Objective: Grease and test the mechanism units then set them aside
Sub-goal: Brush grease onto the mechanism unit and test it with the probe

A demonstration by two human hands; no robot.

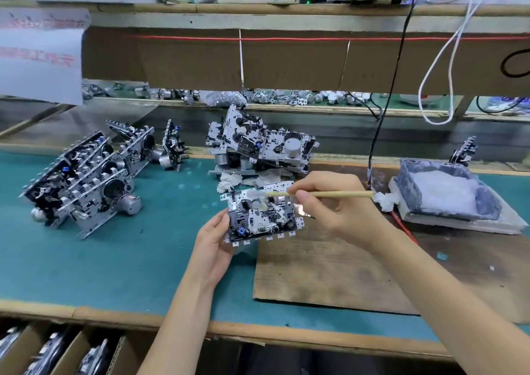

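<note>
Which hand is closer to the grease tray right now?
Right. The right hand, pinching the stick, is just left of the grease tray. The left hand holds the mechanism unit farther left, beyond the right hand.

red print on the white sheet (37, 59) is unreadable.

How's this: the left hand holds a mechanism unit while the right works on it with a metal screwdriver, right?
Nearly. The head view shows the right hand holding a wooden stick, not a screwdriver; the left hand holds the mechanism unit.
</note>
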